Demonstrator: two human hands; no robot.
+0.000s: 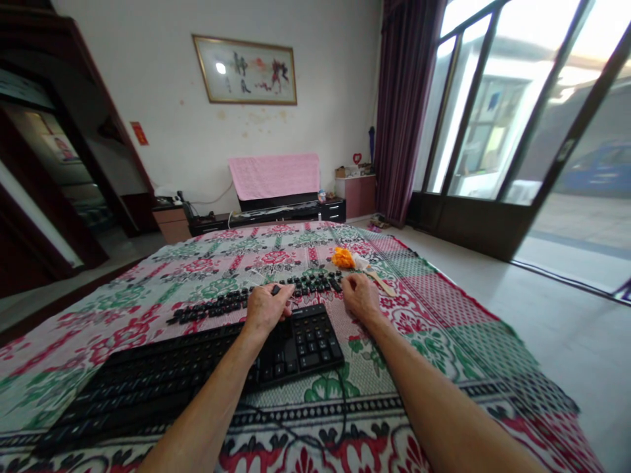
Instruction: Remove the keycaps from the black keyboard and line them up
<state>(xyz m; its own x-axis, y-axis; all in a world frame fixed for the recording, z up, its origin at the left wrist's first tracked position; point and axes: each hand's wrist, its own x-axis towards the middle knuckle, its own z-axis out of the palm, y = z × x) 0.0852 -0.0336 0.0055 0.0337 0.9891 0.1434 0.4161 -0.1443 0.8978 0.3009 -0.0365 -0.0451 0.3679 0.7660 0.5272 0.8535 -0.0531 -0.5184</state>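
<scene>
A black keyboard [308, 345] lies at an angle on the patterned cloth; keys fill its right-hand block, while its upper rows look bare of caps. Behind it, loose black keycaps [211, 307] are spread in a long band. My left hand [265, 310] is over the keyboard's back edge, thumb and fingers closed on a small black keycap [275, 289]. At the right end of the loose caps is my right hand [362, 299], its fingers curled downward and pressed together. Whatever its fingertips may hold is hidden.
An orange ruffled bundle [342, 257] lies beyond my right hand, beside a white crumpled piece [361, 263] and a flat wooden stick [382, 284]. The keyboard's cable [344, 401] trails toward me. A low black cabinet [332, 210] stands past the cloth's far edge.
</scene>
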